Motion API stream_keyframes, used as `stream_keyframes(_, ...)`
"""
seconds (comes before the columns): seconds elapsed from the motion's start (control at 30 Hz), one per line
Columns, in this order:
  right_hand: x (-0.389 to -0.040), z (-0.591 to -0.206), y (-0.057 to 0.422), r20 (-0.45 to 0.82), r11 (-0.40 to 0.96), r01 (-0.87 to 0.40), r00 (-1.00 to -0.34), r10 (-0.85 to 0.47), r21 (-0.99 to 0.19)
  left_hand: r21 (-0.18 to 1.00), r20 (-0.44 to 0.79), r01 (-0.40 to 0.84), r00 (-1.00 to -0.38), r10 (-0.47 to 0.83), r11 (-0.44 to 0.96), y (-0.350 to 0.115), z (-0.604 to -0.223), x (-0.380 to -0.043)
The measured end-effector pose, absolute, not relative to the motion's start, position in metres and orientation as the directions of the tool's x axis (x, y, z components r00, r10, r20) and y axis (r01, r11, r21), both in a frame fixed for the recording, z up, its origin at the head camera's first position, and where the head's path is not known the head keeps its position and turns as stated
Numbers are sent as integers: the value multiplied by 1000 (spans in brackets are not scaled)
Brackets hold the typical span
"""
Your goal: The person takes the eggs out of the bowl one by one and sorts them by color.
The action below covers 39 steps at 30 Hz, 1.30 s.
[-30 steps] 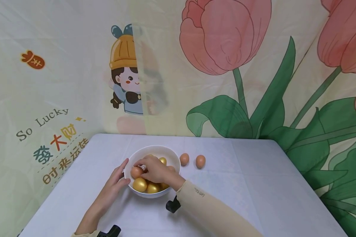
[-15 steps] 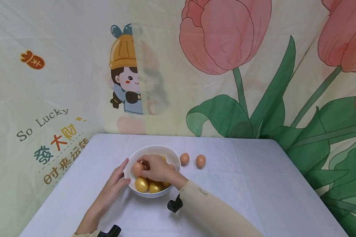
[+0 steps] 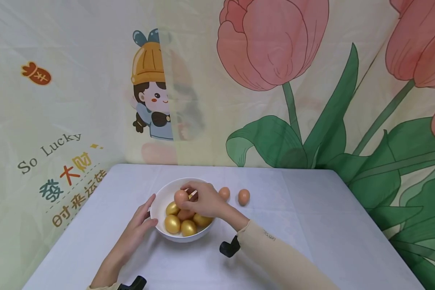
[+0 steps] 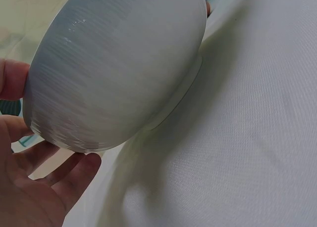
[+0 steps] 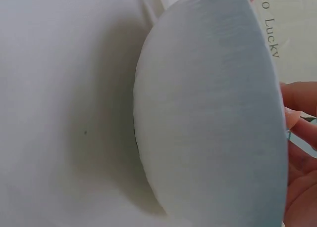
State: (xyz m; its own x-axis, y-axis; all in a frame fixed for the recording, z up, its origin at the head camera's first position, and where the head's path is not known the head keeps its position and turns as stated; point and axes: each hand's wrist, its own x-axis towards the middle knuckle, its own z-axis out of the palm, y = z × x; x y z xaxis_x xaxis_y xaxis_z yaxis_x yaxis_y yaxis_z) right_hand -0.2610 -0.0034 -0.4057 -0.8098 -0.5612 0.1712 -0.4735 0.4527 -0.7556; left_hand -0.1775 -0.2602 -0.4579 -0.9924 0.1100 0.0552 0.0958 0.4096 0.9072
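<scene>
Left hand (image 3: 135,225), fingers extended and relaxed, touches white bowl (image 3: 183,239) at left side; right hand (image 3: 207,200) pinches brown egg (image 3: 181,197) over the bowl. Gold eggs (image 3: 172,224) plus another brown egg (image 3: 186,215) inside. Table (image 3: 348,237) underneath. Two loose eggs (image 3: 244,197) on right, far half. Tulip backdrop (image 3: 273,52) behind.

You have a plain white bowl (image 3: 161,207) — plus gold eggs (image 3: 188,228) and brown eggs (image 3: 244,197). Your sleeve (image 3: 282,250) is beige; the backdrop (image 3: 203,155) carries pink tulips (image 3: 272,44).
</scene>
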Motion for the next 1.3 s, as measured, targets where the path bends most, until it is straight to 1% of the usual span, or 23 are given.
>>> stream_keyframes(0.17, -256, -399, 16, 157, 467, -447, -829, -536, -763, 910, 62, 101, -992, 110, 402, -261, -458, -177)
stream_keyframes(0.33, -252, -390, 40, 190, 455, -450, -839, -510, -768, 911, 66, 105, -992, 110, 398, -260, -458, -176)
stream_keyframes(0.63, -255, -378, 86, 202, 478, -395, -892, -405, -785, 923, 53, 92, -992, 114, 373, -260, -457, -177)
stream_keyframes(0.8, -260, -377, 115, 175, 538, -337, -927, -331, -772, 924, 49, 91, -992, 120, 372, -258, -457, -178)
stream_keyframes(1.1, -270, -395, 167, 127, 631, -244, -966, -226, -736, 928, 26, 69, -992, 120, 366, -256, -455, -178)
stream_keyframes(1.3, -277, -413, 188, 106, 676, -206, -977, -186, -708, 929, 20, 60, -993, 113, 364, -257, -457, -176)
